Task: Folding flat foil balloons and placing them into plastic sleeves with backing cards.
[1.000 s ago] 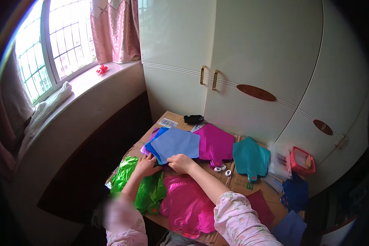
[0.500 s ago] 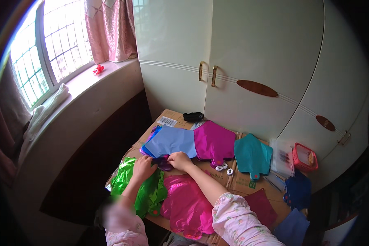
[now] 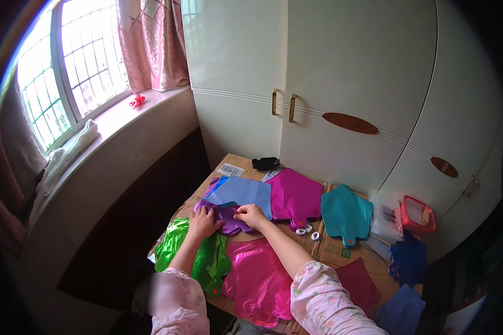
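Note:
A crumpled purple foil balloon (image 3: 232, 218), flat and without air, lies between my hands on a cardboard-covered surface. My left hand (image 3: 204, 223) rests on its left part with fingers spread. At its right side, my right hand (image 3: 251, 215) pinches the foil between thumb and fingers. Just beyond lies a light blue foil balloon (image 3: 243, 192) on a stack, with purple and bright blue edges poking out at the left. Under my left wrist spreads a shiny green foil balloon (image 3: 176, 245). Pink foil balloons (image 3: 257, 273) lie nearer, left of my right forearm.
Magenta (image 3: 295, 195) and teal foil balloons (image 3: 346, 212) lie to the right, near small white rolls (image 3: 315, 236). Farther right are clear plastic bags (image 3: 385, 215), a red basket (image 3: 417, 215) and dark blue foil (image 3: 408, 259). A black object (image 3: 265, 163) sits by the wardrobe (image 3: 352, 67).
The purple foil has been drawn out and spread wider between my hands, covering the near edge of the light blue one. My left hand has moved slightly right and flattened onto it.

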A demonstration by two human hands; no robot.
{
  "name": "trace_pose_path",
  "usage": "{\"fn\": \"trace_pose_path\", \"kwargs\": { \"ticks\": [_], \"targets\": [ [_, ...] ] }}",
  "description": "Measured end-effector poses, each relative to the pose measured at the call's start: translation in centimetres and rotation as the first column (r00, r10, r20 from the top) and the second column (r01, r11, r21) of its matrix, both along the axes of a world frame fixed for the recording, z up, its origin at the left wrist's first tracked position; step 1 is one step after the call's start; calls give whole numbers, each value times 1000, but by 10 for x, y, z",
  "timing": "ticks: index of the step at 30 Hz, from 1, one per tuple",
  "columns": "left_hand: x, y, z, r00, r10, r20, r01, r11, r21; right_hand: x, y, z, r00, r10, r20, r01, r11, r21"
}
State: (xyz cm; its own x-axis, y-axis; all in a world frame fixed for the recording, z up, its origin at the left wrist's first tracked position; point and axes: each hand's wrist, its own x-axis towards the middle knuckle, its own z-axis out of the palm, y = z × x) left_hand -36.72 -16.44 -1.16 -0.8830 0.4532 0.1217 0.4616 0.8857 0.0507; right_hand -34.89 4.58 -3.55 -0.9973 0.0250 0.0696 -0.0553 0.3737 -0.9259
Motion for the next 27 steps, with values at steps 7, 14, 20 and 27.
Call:
{"fn": "trace_pose_path", "kwargs": {
  "ticks": [7, 14, 20, 27],
  "targets": [
    [-7, 7, -1, 995, 51, 81, -46, 997, -61, -29, 70, 30, 852, -510, -118, 441, 820, -365],
    [-3, -1, 13, 991, 67, 119, -56, 994, -89, -1, 120, 146, 449, -423, -787, 714, 700, 31],
    [27, -58, 23, 989, 0, 149, -24, 987, 158, 52, 35, 201, 471, 357, -807, 576, 568, 588],
    [116, -144, 16, 976, 80, 203, -91, 995, 42, 125, -89, 117, 463, 721, -516, 255, 450, 856]
  ]
}}
